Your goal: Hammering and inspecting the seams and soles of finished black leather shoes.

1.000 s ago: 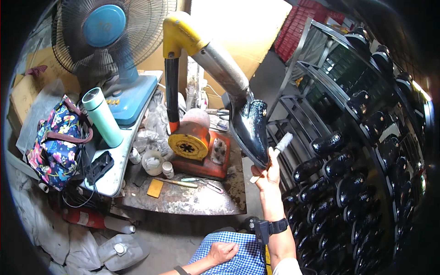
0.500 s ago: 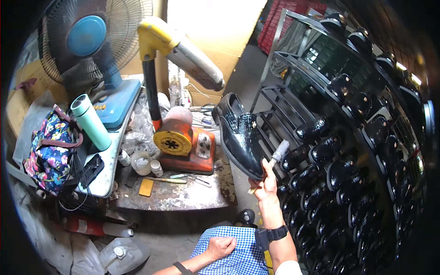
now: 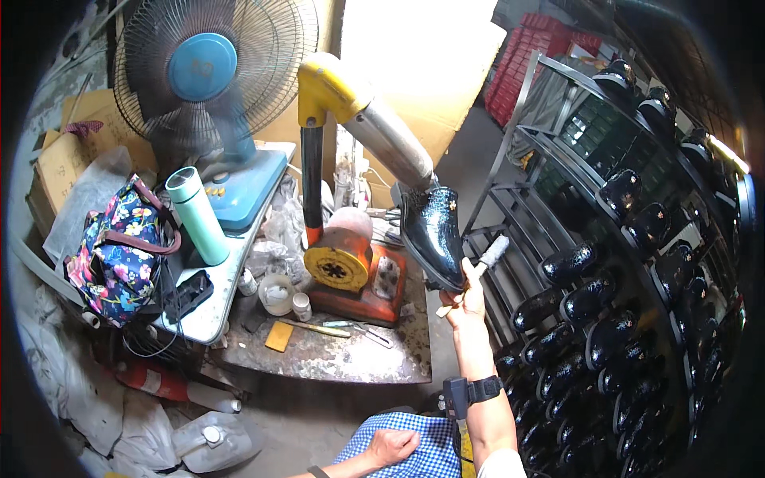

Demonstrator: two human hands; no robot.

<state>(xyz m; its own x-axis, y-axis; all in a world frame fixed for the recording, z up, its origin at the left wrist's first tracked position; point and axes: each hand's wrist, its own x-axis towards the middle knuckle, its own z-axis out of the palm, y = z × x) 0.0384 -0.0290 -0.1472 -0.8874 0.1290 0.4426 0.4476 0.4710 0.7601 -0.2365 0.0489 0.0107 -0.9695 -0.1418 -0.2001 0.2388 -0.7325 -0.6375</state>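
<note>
My right hand [image 3: 466,299] grips a glossy black shoe [image 3: 434,235] by its toe end, with the shoe's opening tilted up. Between the same fingers is a brush [image 3: 494,253] with pale bristles and a thin handle. The top of the shoe meets the tip of a grey tapered arm [image 3: 390,143] on a yellow elbow; whether the tip is inside the shoe I cannot tell. This arm rises from an orange machine [image 3: 358,299] with a yellow round grille. My left hand [image 3: 396,446] rests closed on a blue checked apron [image 3: 434,434], nothing visible in it.
A metal rack [image 3: 550,131] with several black shoes [image 3: 610,331] fills the right side. The worn workbench [image 3: 398,362] bears a yellow sponge [image 3: 279,335], a small tub [image 3: 276,293] and thin tools. Left are a fan [image 3: 203,68], a mint bottle [image 3: 197,215] and a flowered bag [image 3: 127,247].
The shoe has turned and come up to the tip of the grey arm, where before it hung below and beside it. My view has shifted left and up. My left hand stays on the apron.
</note>
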